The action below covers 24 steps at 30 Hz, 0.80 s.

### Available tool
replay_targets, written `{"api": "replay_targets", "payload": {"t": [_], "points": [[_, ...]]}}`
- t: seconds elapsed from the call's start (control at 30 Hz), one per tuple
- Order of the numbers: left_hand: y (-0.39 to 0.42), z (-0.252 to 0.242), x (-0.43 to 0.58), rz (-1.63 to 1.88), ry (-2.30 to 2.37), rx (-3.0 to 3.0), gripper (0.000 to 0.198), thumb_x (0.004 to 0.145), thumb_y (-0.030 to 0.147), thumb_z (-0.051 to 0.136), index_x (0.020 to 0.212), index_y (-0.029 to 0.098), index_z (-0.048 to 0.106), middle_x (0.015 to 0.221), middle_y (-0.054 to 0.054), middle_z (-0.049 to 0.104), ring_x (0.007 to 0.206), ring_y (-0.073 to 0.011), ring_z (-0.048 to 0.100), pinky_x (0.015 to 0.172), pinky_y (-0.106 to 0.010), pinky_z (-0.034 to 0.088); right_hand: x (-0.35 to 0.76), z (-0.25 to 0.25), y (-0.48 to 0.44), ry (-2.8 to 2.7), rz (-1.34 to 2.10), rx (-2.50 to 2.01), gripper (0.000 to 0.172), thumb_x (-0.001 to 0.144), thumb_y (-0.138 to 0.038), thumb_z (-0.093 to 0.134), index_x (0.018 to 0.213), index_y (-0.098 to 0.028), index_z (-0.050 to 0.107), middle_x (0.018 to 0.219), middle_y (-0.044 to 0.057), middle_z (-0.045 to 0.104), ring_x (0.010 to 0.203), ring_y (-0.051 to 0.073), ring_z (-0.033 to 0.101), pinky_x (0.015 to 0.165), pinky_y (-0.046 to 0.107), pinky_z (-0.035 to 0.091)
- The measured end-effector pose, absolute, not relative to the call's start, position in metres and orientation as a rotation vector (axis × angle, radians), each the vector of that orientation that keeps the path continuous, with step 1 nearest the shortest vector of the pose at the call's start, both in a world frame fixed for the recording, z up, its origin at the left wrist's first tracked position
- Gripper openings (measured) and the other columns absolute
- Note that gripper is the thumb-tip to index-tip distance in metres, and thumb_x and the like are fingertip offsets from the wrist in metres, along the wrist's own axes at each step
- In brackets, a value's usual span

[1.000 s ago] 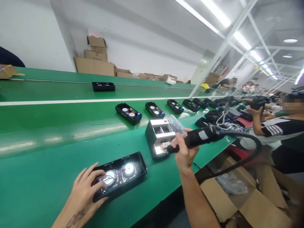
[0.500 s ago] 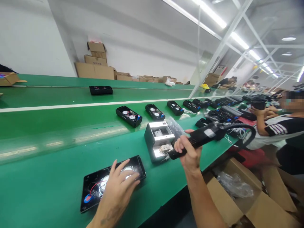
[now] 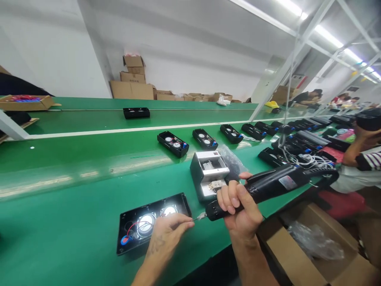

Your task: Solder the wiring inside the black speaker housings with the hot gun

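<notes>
My right hand (image 3: 241,206) is wrapped round a black electric screwdriver (image 3: 270,184), its tip pointing left. With thumb and fingers pinched, my left hand (image 3: 171,232) grips the thin end of the screwdriver bit (image 3: 199,217); any screw there is too small to make out. Under and behind the left hand lies an open black speaker case (image 3: 133,216) with two round silver speakers, a red wire and a blue piece. The left hand partly covers its near right side. Just behind the screwdriver stands a grey and silver screw feeder (image 3: 199,178).
Several similar open cases (image 3: 173,143) line the green bench (image 3: 74,206). Clear plastic (image 3: 233,163) lies behind the feeder. An open carton (image 3: 293,254) with plastic wrap stands below at right. A co-worker's arm (image 3: 354,149) is at far right; cartons (image 3: 133,90) stack behind.
My left hand has left the speaker case's inside and closed on the screwdriver bit. The screwdriver's tip has come lower, nearer the left hand. The view has swung left.
</notes>
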<state>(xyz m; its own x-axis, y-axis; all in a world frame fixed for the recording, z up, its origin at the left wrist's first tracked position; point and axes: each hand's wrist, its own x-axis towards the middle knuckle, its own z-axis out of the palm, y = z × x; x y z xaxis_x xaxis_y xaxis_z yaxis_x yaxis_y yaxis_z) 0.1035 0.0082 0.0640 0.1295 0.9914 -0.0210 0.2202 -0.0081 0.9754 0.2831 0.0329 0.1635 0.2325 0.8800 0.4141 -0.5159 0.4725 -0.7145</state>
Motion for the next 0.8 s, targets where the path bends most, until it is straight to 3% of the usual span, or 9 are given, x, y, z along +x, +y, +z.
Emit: {"api": "replay_targets", "payload": {"t": [0.17,0.2,0.3,0.37,0.47,0.57,0.67,0.8], "points": [[0.004,0.055,0.107,1.014,1.397,1.496,0.009,0.083,0.038,0.082,0.085,0.03,0.086,0.089,0.0,0.085,0.087,-0.0249,0.08,0.083,-0.038,0.065,0.275,0.155,0.028,-1.005,0.988,-0.459,0.017,0.099,-0.023,0.064,0.113,-0.031,0.064,0.056,-0.011,0.041,0.038,0.007,0.032,0.041,0.02,0.038],[0.003,0.054,0.106,1.047,1.411,1.596,0.016,0.081,0.039,0.085,0.093,0.03,0.085,0.096,-0.001,0.086,0.093,-0.0267,0.08,0.087,-0.041,0.065,0.274,0.153,0.027,-1.028,0.982,-0.45,0.018,0.099,-0.022,0.064,0.115,-0.031,0.064,0.057,-0.011,0.042,0.039,0.007,0.034,0.041,0.02,0.039],[-0.002,0.051,0.091,1.129,1.485,2.072,0.07,0.068,0.044,0.096,0.131,0.025,0.073,0.126,-0.01,0.08,0.117,-0.0359,0.072,0.102,-0.055,0.06,0.27,0.147,0.026,-1.085,0.972,-0.439,0.021,0.1,-0.02,0.064,0.118,-0.03,0.063,0.059,-0.01,0.045,0.042,0.007,0.04,0.044,0.02,0.041],[-0.005,0.049,0.077,1.053,1.622,2.343,0.084,0.065,0.044,0.098,0.139,0.021,0.065,0.123,-0.014,0.078,0.116,-0.0396,0.07,0.1,-0.061,0.058,0.268,0.142,0.027,-1.106,0.971,-0.443,0.022,0.1,-0.019,0.064,0.119,-0.029,0.062,0.06,-0.01,0.047,0.044,0.007,0.042,0.045,0.02,0.042],[-0.007,0.041,0.06,0.823,1.67,2.576,0.066,0.077,0.038,0.092,0.132,0.019,0.061,0.099,-0.009,0.078,0.094,-0.034,0.073,0.091,-0.057,0.059,0.261,0.134,0.031,-1.121,0.975,-0.45,0.021,0.101,-0.018,0.064,0.119,-0.029,0.061,0.061,-0.011,0.048,0.045,0.007,0.043,0.046,0.02,0.042],[-0.005,0.03,0.056,0.718,1.531,2.676,0.039,0.092,0.024,0.076,0.126,0.019,0.058,0.088,-0.003,0.077,0.08,-0.0267,0.073,0.09,-0.051,0.058,0.252,0.126,0.033,-1.132,1.004,-0.462,0.021,0.102,-0.019,0.064,0.119,-0.029,0.059,0.062,-0.011,0.048,0.046,0.007,0.044,0.046,0.02,0.043],[-0.004,0.022,0.057,0.728,1.516,2.665,0.019,0.099,0.019,0.063,0.117,0.02,0.056,0.084,-0.001,0.076,0.077,-0.0239,0.073,0.09,-0.047,0.057,0.245,0.119,0.034,-1.145,1.049,-0.481,0.02,0.102,-0.019,0.065,0.118,-0.029,0.059,0.062,-0.011,0.048,0.046,0.007,0.045,0.046,0.019,0.043],[-0.006,0.021,0.058,0.815,1.515,2.602,0.015,0.101,0.019,0.059,0.114,0.022,0.053,0.083,0.0,0.076,0.077,-0.0233,0.074,0.092,-0.046,0.056,0.239,0.113,0.034,-1.141,1.054,-0.467,0.021,0.102,-0.021,0.064,0.119,-0.031,0.058,0.062,-0.011,0.047,0.045,0.007,0.043,0.046,0.02,0.043]]}}
